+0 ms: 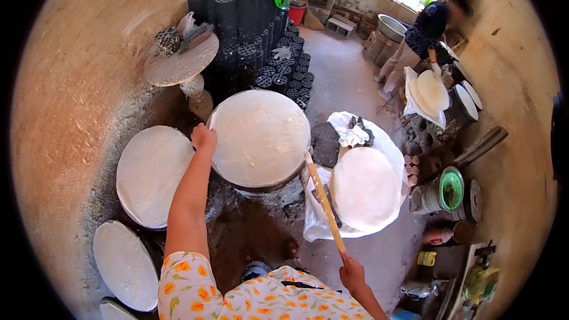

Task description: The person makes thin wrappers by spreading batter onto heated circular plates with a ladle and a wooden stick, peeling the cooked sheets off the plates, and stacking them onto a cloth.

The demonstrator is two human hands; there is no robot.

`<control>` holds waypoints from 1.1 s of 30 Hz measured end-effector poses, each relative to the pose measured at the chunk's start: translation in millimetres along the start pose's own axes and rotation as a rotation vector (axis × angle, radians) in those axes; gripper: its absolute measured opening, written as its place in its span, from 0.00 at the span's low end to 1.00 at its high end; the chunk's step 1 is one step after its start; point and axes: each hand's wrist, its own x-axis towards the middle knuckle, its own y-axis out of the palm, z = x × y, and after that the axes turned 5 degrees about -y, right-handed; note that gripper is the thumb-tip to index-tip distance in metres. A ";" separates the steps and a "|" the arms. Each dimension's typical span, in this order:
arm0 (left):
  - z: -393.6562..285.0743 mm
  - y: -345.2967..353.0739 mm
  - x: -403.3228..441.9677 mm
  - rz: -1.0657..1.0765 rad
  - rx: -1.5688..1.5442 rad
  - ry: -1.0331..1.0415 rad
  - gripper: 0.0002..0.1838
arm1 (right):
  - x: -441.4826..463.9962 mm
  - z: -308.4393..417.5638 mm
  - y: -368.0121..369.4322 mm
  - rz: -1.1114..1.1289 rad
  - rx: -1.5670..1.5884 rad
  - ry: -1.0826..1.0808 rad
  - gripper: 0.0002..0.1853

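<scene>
My left hand (204,137) is closed, fingers curled at the left rim of a large round griddle (261,139) with a pale, batter-like coating. Whatever the fingers pinch there is hidden. My right hand (352,272) grips the lower end of a long wooden stick (325,204). The stick's pale tip touches or nearly touches the griddle's right edge. To the right, a stack of thin round white flatbreads (366,189) lies on a white cloth (391,148). A crumpled white cloth (352,136) and a dark block (325,144) are just behind it.
More coated round griddles (154,176) line the left wall, one of them lower down (125,265). Black honeycomb coal briquettes (237,29) are stacked behind. At the back right a person (424,35) bends over another flatbread pile (430,92). A green basin (451,189) stands along the right wall.
</scene>
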 end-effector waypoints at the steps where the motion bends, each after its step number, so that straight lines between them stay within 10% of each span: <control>1: -1.5 -3.0 4.2 0.101 0.015 -0.022 0.18 | 0.7 -1.7 0.2 0.019 -0.017 0.027 0.33; 9: -4.6 -15.8 15.5 -0.026 -0.193 0.299 0.08 | 0.9 -30.6 10.4 -0.106 0.132 0.042 0.29; 22: -269.8 -179.0 -208.5 -0.051 -0.673 1.123 0.02 | -18.7 -86.4 3.8 -0.502 0.539 0.235 0.30; 33: -299.1 80.7 -463.5 0.684 -0.419 1.352 0.14 | -91.2 -144.2 30.6 -0.864 0.535 0.498 0.32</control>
